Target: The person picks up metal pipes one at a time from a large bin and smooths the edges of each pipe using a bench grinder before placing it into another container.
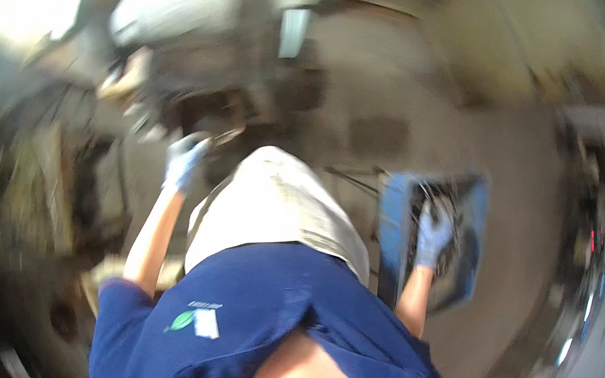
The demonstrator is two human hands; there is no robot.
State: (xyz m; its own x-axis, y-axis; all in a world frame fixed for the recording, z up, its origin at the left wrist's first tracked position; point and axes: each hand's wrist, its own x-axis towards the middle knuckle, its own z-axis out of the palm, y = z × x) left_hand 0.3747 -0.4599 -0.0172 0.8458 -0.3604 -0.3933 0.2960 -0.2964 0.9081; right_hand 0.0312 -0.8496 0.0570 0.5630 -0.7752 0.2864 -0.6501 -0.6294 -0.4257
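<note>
My left hand (185, 158), in a light blue glove, is at the left in front of a machine. Its fingers look curled, and a pale, curved, shiny piece (228, 136) shows beside the fingertips. Blur hides what exactly the fingers grip. To the right, my right hand (434, 235), gloved the same way, reaches down into a blue bin (393, 227). Dark, thin, tangled parts (453, 205) lie in the bin around its fingers. Motion and the parts hide whether those fingers are closed.
A large pale machine (180, 11) with dark lower parts fills the upper left. Dark rods (351, 179) stick out left of the bin. Blurred wooden-looking pieces (50, 185) stand at the far left, and cluttered shelving or equipment (592, 211) lines the right.
</note>
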